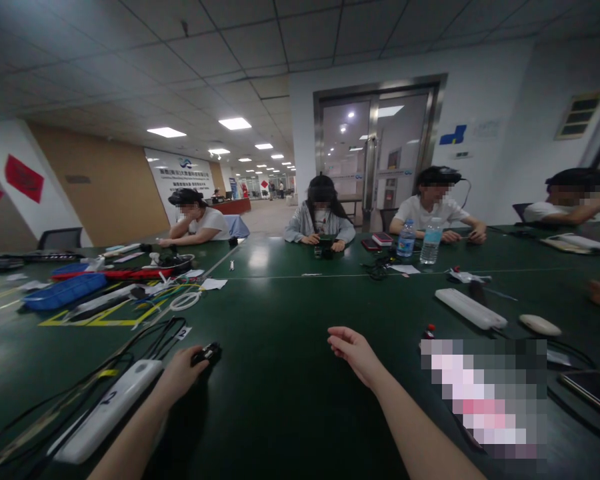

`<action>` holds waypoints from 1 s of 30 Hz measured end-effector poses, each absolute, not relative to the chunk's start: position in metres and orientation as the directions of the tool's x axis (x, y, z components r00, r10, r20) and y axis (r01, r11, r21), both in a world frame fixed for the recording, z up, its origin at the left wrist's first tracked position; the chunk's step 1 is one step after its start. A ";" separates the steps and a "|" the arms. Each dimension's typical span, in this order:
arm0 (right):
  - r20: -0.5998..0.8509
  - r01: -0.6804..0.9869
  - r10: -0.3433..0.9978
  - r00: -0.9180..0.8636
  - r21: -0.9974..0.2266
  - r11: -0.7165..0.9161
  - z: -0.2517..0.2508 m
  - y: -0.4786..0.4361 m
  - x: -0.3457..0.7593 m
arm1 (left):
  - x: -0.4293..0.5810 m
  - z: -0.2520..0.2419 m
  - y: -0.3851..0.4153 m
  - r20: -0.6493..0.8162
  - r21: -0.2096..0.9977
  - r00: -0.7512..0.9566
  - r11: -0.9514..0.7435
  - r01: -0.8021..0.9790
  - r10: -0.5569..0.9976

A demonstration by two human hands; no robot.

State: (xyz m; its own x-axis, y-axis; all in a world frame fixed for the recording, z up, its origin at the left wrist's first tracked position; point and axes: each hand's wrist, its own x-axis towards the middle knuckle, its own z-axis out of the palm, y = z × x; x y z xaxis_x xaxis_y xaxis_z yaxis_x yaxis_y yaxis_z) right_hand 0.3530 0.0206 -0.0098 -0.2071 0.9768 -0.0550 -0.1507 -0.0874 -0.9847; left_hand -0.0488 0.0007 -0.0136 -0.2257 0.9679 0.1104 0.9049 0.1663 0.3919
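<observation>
My left hand [183, 375] is closed around a small black glossy object [209, 355], just above or on the green table; I cannot make out its kind. Its front end sticks out past my fingers and the rest is hidden in the grip. My right hand [354, 355] is held over the middle of the table, fingers loosely stretched toward the left, with nothing visible in it. Close beside my left forearm lies a white power strip [111, 408] marked "2".
Black cables [145, 343] run along the left. Farther left are a blue tray [66, 291] and yellow tape. At right are another white power strip [470, 309], a mouse [540, 325], a phone [597, 390] and a blurred-out item. Water bottles [431, 241] and several seated people are across the table.
</observation>
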 end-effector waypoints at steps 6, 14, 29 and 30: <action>-0.046 -0.162 0.980 -0.195 -0.984 -0.079 -0.010 0.020 0.353 | -0.004 0.004 0.003 0.005 0.270 -0.143 0.136 0.953 0.990; -0.014 -0.117 0.988 -0.155 -0.993 -0.033 -0.004 0.016 0.349 | 0.133 -0.003 0.009 0.026 0.430 0.139 -0.137 0.892 0.990; 0.053 0.285 0.966 -0.254 -0.950 0.128 0.006 0.010 0.349 | 0.155 -0.010 -0.003 0.028 0.798 0.313 -0.210 0.564 0.949; 0.050 0.339 0.958 -0.281 -0.929 0.148 0.007 0.010 0.350 | 0.155 -0.009 -0.004 0.038 0.793 0.315 -0.220 0.568 0.948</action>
